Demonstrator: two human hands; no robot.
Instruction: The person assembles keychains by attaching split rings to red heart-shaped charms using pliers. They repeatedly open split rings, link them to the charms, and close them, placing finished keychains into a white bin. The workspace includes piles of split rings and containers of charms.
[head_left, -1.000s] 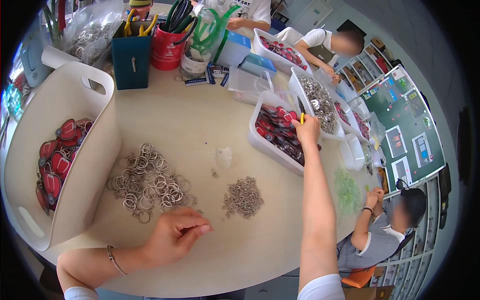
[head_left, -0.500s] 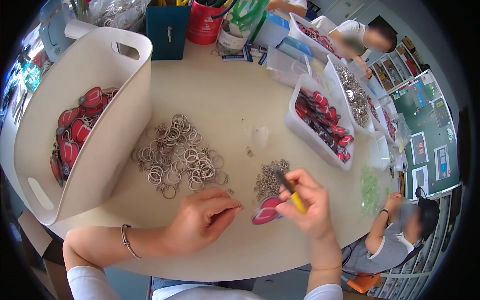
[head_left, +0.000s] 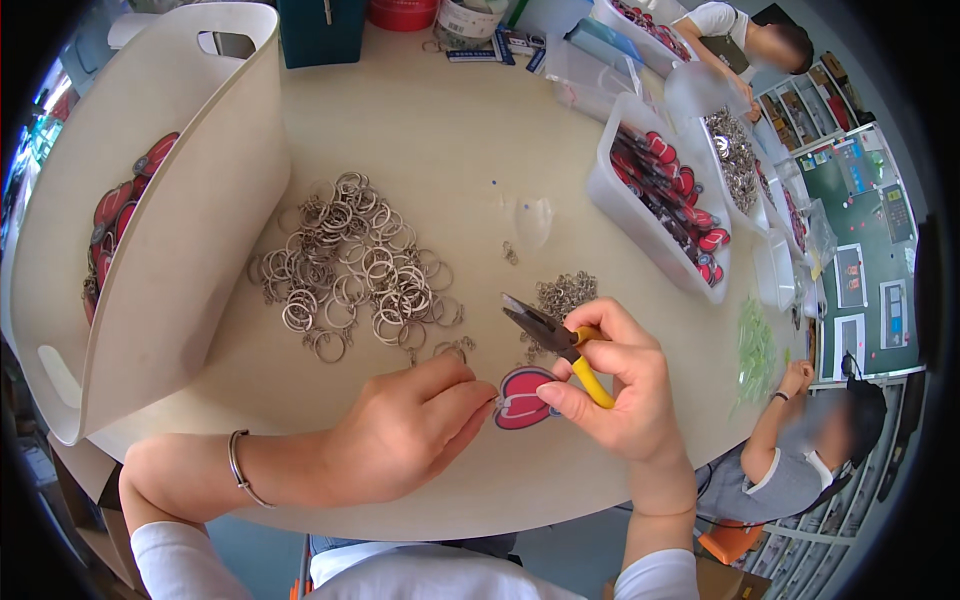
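Observation:
My right hand [head_left: 630, 395] grips yellow-handled pliers [head_left: 560, 340], their dark jaws pointing up and left. Its thumb and a finger also pinch a red, dark-edged charm [head_left: 525, 400] shaped like a pair of flip-flops. My left hand [head_left: 410, 425] is closed, with finger and thumb pinching a tiny metal piece [head_left: 497, 399] at the charm's left end. Whether that piece is threaded through the charm cannot be made out. Just beyond the pliers lies a heap of small metal links [head_left: 566, 292]. Key rings with short chains [head_left: 350, 265] are piled beyond my left hand.
A tall white basket [head_left: 190, 240] with red charms stands at the left. On the right are a white bin [head_left: 610, 195] of charms and a tub of metal parts [head_left: 735, 160]. A small clear bag [head_left: 533, 222] lies mid-table. Two people sit along the right side.
My right hand has brought the charm up to the left fingertips, so the two now meet. The pliers have swung open-side left, and my view has shifted slightly.

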